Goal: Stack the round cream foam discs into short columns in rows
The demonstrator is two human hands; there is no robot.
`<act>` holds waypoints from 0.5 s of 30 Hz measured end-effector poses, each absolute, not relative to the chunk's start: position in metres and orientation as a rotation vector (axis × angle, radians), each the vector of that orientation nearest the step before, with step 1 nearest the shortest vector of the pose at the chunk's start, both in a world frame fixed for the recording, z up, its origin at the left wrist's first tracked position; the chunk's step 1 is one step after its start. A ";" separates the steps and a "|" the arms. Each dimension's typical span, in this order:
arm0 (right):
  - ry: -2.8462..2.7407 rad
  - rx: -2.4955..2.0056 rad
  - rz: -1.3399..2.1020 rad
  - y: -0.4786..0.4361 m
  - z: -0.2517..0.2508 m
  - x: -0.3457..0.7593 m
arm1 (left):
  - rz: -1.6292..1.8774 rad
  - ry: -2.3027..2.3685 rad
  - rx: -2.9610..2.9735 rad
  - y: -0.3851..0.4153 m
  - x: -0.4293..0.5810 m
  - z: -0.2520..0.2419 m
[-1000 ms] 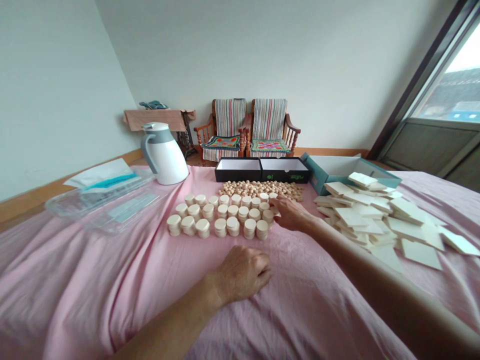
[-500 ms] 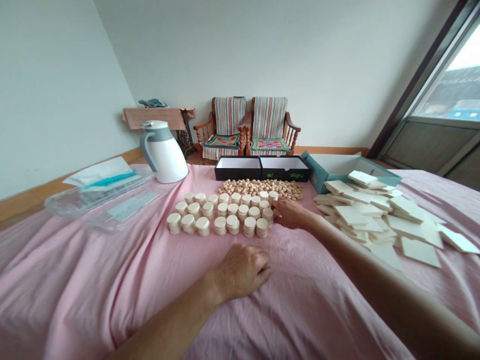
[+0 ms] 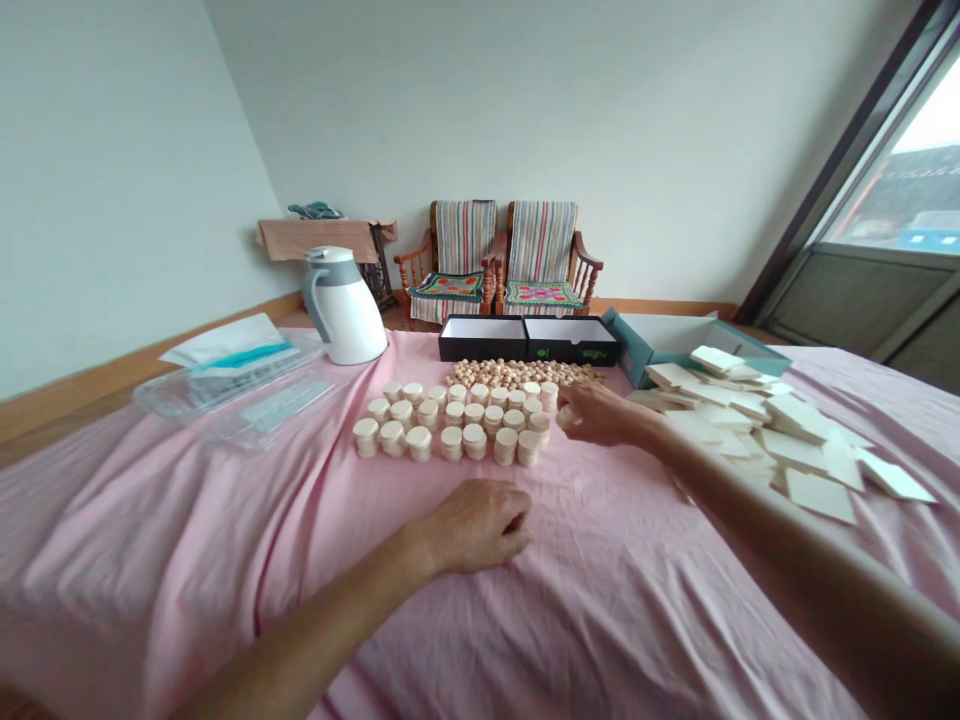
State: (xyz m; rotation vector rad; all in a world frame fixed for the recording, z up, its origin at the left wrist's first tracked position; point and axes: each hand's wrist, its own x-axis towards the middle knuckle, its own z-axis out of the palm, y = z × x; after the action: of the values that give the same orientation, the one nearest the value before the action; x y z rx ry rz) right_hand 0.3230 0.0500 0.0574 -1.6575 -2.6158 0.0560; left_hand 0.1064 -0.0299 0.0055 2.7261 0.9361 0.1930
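Note:
Several short stacks of pale wooden discs (image 3: pixel 451 441) stand in rough rows on the pink cloth (image 3: pixel 600 600). At the right end of these rows is my right hand (image 3: pixel 606 414), its fingers closed on a pale wooden disc (image 3: pixel 568 416); whether more discs are under it I cannot tell. My left hand (image 3: pixel 480 525) rests on the cloth in front of the stacks, loosely curled, with nothing visible in it. Behind the stacks lies a spread of small round wooden beads (image 3: pixel 510 374).
Two black boxes (image 3: pixel 480 349) stand behind the beads. To the right, a teal box (image 3: pixel 634 352) sits behind a heap of pale square wooden pieces (image 3: pixel 795 450). A white and grey jug (image 3: pixel 352 318) and clear plastic trays (image 3: pixel 225 385) are on the left. Two armchairs (image 3: pixel 540 245) stand beyond.
My right hand has shifted slightly right, away from the end stacks, and a disc now shows at its fingertips. The left hand stays curled on the cloth. The view has shifted a little.

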 end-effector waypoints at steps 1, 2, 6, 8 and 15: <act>-2.654 -1.608 0.077 0.045 0.065 0.318 | 0.199 0.939 2.704 -0.031 0.100 0.008; -2.692 -1.566 0.104 0.040 0.073 0.311 | 0.203 0.942 2.680 -0.031 0.093 0.010; -2.893 -1.346 0.183 0.016 0.083 0.269 | 0.233 1.058 2.583 -0.030 0.061 0.017; -2.945 -1.235 0.243 0.008 0.076 0.246 | 0.252 1.129 2.520 -0.028 0.047 0.018; -2.896 -1.087 0.163 0.003 0.029 0.200 | 0.395 1.258 2.337 -0.019 0.028 0.005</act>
State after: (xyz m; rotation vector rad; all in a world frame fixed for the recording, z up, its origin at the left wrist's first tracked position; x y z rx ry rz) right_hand 0.2004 0.0028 0.0292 -1.0874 -2.8963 0.1633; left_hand 0.0275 -0.0194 0.0051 2.3371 1.2577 0.3946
